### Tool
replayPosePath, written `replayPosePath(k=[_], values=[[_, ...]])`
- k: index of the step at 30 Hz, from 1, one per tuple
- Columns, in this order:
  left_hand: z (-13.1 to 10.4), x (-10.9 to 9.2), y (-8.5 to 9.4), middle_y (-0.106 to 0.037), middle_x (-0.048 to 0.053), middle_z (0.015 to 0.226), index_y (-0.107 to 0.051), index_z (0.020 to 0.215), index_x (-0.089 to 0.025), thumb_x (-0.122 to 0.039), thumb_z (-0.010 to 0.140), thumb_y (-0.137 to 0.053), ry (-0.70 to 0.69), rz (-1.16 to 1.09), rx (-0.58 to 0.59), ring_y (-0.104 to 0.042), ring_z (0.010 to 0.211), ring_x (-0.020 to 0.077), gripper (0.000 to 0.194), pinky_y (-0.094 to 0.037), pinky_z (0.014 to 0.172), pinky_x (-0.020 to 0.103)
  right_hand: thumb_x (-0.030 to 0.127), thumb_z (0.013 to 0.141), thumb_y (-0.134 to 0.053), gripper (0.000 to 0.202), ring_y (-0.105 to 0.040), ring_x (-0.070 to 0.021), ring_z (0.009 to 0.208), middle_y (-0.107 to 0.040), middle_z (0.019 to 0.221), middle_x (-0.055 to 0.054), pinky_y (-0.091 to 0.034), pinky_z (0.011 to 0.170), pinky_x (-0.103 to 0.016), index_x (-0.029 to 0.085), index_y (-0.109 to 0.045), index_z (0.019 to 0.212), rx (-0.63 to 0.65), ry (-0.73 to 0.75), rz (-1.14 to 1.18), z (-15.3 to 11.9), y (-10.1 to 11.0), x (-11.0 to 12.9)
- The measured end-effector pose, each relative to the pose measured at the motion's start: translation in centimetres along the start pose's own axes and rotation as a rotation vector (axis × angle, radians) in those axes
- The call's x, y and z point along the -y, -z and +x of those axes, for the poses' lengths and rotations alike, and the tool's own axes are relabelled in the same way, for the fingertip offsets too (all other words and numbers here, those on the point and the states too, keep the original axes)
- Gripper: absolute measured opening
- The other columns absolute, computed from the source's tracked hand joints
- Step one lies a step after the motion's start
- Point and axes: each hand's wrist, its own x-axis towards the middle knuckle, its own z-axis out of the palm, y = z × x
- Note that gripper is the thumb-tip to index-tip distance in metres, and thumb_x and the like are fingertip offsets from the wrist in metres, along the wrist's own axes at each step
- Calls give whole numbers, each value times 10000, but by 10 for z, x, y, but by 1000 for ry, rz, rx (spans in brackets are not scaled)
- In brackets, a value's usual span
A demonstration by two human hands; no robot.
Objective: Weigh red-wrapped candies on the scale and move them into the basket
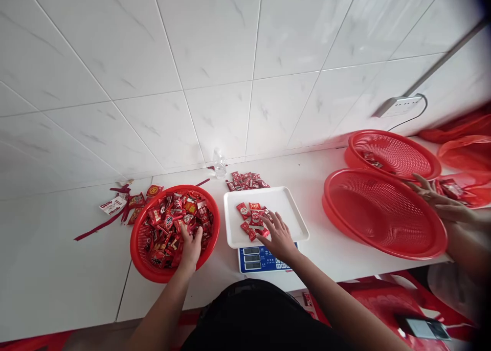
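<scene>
L hand (191, 248) is among wrapped sweets (164, 222) in red basket (217, 228), lower ctr-left; can't tell if gripping. R hand (281, 239), fingers spread, is over loose sweets (242, 210) on white tray (287, 207), lower ctr; light touch prob. best.

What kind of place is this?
Probably a small weighing or packing station, though the wider room isn't visible. Clues: a red basket heaped with small wrapped packets, a digital scale with more on its tray, and a counter against a tiled wall.
</scene>
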Motion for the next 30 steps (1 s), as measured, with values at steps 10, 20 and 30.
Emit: replayPosePath(k=[10, 20, 30], values=[[-14, 34, -31, -336, 131, 1417, -302, 1364, -166, -447, 854, -376, -545, 645, 47, -251, 1326, 259, 587, -282, 1047, 448, 398, 778, -545, 581, -176, -317, 1319, -296, 1437, -49, -190, 1002, -541, 378, -346, 1323, 0, 138, -230, 36, -23, -1], [-10, 37, -31, -443, 125, 1347, -362, 1327, -159, -403, 860, -378, -500, 638, 57, -397, 1249, 224, 527, -366, 998, 381, 138, 789, -452, 322, -547, -212, 946, -574, 1027, -84, -464, 819, -332, 226, -556, 1080, -281, 195, 84, 39, -13, -36], [-17, 22, -29, -401, 129, 1380, -288, 1368, -146, -402, 871, -331, -365, 701, 137, -417, 1235, 226, 560, -398, 939, 353, 461, 749, -508, 405, -599, -239, 824, -625, 928, -96, -479, 731, -409, 178, -560, 1034, -741, -416, 391, 20, 62, -127]])
